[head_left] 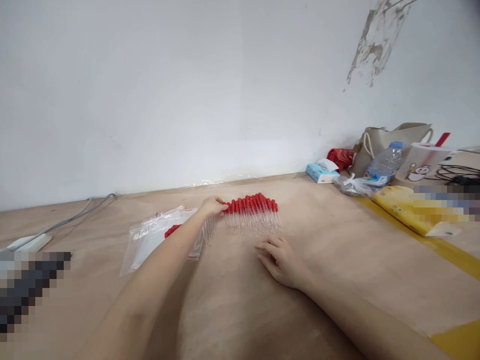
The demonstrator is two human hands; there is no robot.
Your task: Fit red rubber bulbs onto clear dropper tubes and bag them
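Several clear droppers with red rubber bulbs (255, 204) lie side by side in a row on the brown paper-covered table, bulbs toward the wall and thin tips toward me. My left hand (213, 206) is at the row's left end, thumb and fingers closed on the red bulb of a dropper. Clear dropper stems show below that hand, and their bulbs are hidden by it. Under my left forearm lies a clear zip bag (140, 247) with red bulbs (172, 230) on or in it. My right hand (283, 261) rests on the table below the row's right end, fingers loosely bent and apart, holding nothing.
At right stand a tissue pack (321, 173), a tote bag (397, 134), a water bottle (386, 162), a cup with a red straw (423, 162) and a yellow packet (401, 207). A grey cable (84, 212) runs along the left. A white wall (187, 100) closes the back.
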